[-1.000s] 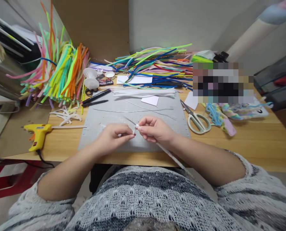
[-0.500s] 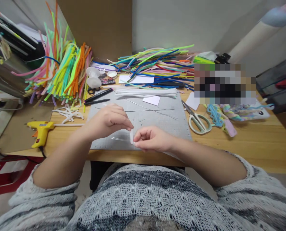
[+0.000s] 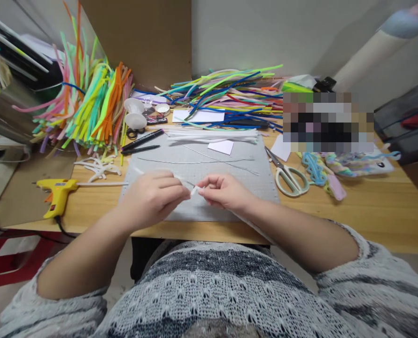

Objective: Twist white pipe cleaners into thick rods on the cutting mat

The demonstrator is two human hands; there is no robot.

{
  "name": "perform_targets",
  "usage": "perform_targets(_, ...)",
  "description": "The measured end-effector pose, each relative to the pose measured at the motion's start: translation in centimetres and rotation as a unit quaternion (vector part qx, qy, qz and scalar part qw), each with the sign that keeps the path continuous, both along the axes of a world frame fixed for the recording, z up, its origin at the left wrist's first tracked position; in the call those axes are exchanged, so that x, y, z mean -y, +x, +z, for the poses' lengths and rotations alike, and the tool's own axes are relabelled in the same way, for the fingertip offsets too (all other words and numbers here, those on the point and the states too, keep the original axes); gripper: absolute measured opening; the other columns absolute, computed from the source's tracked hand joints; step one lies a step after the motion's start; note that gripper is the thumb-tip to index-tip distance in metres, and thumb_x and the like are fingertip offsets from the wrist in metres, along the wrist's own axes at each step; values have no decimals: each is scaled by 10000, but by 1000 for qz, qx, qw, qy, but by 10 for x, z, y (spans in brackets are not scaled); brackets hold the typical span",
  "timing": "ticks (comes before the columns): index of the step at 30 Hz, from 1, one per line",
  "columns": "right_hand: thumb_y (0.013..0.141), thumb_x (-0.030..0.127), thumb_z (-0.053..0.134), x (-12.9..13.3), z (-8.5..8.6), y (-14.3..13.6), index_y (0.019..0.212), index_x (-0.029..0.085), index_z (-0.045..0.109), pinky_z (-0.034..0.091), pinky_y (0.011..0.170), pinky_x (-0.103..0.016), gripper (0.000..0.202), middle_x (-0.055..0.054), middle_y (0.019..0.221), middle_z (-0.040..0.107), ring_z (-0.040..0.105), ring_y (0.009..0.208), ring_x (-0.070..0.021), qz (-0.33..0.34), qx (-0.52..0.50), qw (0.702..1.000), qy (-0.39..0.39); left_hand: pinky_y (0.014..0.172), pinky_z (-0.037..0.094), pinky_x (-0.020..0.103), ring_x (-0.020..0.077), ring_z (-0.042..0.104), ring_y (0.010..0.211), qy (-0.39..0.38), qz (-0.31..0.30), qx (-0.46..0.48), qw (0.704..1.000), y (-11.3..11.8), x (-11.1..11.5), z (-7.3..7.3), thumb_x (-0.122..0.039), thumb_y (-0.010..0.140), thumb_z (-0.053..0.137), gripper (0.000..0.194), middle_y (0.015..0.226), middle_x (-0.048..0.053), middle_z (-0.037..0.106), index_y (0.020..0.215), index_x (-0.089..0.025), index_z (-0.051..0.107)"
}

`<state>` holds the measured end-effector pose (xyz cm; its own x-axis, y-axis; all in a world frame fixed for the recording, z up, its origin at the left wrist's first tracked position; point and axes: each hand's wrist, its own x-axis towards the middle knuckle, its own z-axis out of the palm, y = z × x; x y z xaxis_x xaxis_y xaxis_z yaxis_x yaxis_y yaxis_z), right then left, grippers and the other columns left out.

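White strip (image 3: 195, 190) pinched between both hands, over the grey mat (image 3: 184, 212).
Left hand (image 3: 156, 195) and right hand (image 3: 225, 191): fingers narrowed on the strip (thin wire (image 3: 188, 182) alongside). Close, steady grips should best control it.

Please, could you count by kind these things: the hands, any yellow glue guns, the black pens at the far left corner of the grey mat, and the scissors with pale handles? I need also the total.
Hands: 2 (left hand, right hand)
Yellow glue gun: 1
Black pens: 2
Pale-handled scissors: 1 pair
Total: 6
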<state>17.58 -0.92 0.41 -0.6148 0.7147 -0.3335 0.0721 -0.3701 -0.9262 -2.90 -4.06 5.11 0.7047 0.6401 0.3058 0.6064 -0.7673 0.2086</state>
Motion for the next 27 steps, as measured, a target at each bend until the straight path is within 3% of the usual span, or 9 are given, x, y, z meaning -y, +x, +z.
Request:
perform_targets(3,757,199,610,5,2,0,828,141,582,263,346,-154,96,78,441,515,371,343,-26,50,6,999,-2,632,388,259,125,551,668,20,-13,18,1000,-6,-17,12,-233,851,555,125,710,12,662,815,-209,673)
perform_targets(5,741,211,619,8,5,1,816,156,577,254,326,-158,102,79,440,517,365,329,-32,88,-23,996,-23,645,397,254,119,566,671,-10,-26,50,998,-10,-29,10,-248,849,566,135,706,12,670,787,-208,679)
perform_targets(9,715,241,640,9,9,5,811,173,561,225,303,-152,141,81,452,529,351,315,-30,89,-96,990,-51,621,413,222,101,568,634,-95,-20,125,987,-7,-36,-15,-254,849,572,147,673,22,653,785,-168,672)
perform_targets(13,728,262,634,2,7,7,827,167,545,198,293,-150,164,80,451,536,333,296,-25,32,-114,992,-41,601,405,221,106,555,635,-124,-13,85,988,4,-18,-33,-226,887,496,199,674,30,629,793,-151,655)
perform_targets(16,750,256,617,-3,3,5,843,175,519,190,298,-153,157,87,454,532,324,289,-26,-17,-91,995,-30,589,375,248,120,522,627,-103,-9,26,994,9,-3,-25,-240,894,476,211,658,29,594,786,-149,633)
perform_targets(19,771,240,602,-3,0,3,918,162,548,204,316,-156,175,88,449,519,330,306,-27,-21,-44,999,-17,587,349,265,129,501,635,-67,-21,-1,998,9,1,-5,-211,881,480,168,663,28,574,814,-152,622)
perform_targets(23,780,229,593,2,1,1,926,152,578,240,329,-152,166,87,446,508,355,327,-28,4,0,1000,20,595,359,260,125,507,634,-16,-7,32,999,6,-16,16,-203,861,516,143,662,28,580,816,-154,642)
perform_targets(27,757,225,598,7,4,2,867,174,563,238,305,-155,126,93,446,499,359,320,-37,57,-28,998,-4,633,396,237,119,551,677,-51,10,80,995,0,-39,13,-253,855,549,162,698,31,619,794,-169,673)
